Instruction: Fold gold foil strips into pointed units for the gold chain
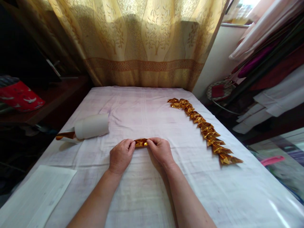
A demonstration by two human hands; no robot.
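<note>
A small folded piece of shiny gold foil paper (141, 143) is stretched level between my two hands, just over the cloth-covered table. My left hand (121, 155) pinches its left end between thumb and fingers. At the right end, my right hand (161, 151) grips it the same way. Off to the right, a curving row of folded gold foil pieces (206, 129) lies on the cloth, each overlapping its neighbour. The fingertips under the foil are partly hidden.
A pale cardboard roll (92, 126) with gold foil at its left end lies left of my hands. Nearer, white sheets (38, 196) rest on the white tablecloth (142, 104). Gold curtains (156, 38) hang behind; clothes (280, 85) hang at right. A red container (21, 95) stands far left.
</note>
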